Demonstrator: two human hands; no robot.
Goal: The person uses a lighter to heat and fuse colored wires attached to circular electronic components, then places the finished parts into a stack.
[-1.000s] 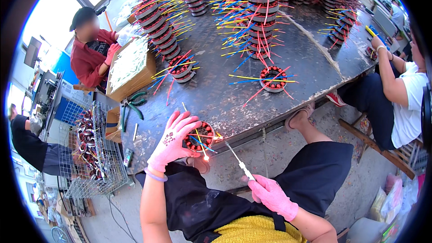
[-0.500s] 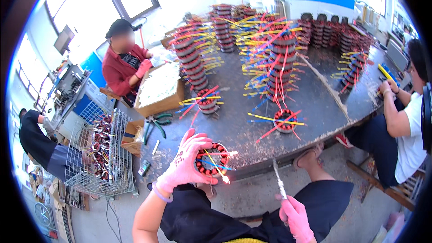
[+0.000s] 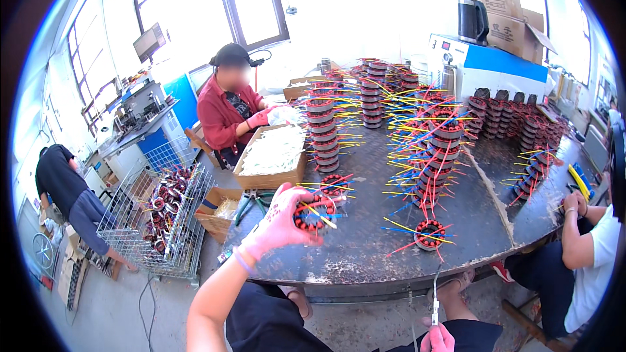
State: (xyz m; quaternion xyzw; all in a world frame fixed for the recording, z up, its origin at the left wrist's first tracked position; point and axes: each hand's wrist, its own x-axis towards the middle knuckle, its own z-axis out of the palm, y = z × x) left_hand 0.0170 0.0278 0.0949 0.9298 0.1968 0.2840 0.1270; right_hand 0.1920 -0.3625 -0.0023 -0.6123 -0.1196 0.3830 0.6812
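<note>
My left hand (image 3: 274,225), in a pink glove, grips a ring-shaped motor stator (image 3: 304,223) by its side above the table's near edge. Red coils line its inside, and red, yellow and blue wire sleeves stick out to the right. Low in the picture, my right hand (image 3: 438,340), also in pink, is closed around the handle of a thin metal wand (image 3: 435,296) with a slightly bent tip. The wand points away from me and is apart from the held stator. Another stator (image 3: 430,234) lies on the table beyond the wand.
Tall stator stacks (image 3: 323,133) stand on the dark table (image 3: 365,254). A carton of white pieces (image 3: 270,156) and green-handled pliers (image 3: 251,202) are at left. A wire basket (image 3: 156,221) holds more stators. Co-workers sit far left (image 3: 225,114) and right (image 3: 593,241); another bends by machines.
My view has tilted up. Bright glows at the held stator's sleeve ends no longer show. The wand now points more straight ahead, and my right hand sits lower in the picture.
</note>
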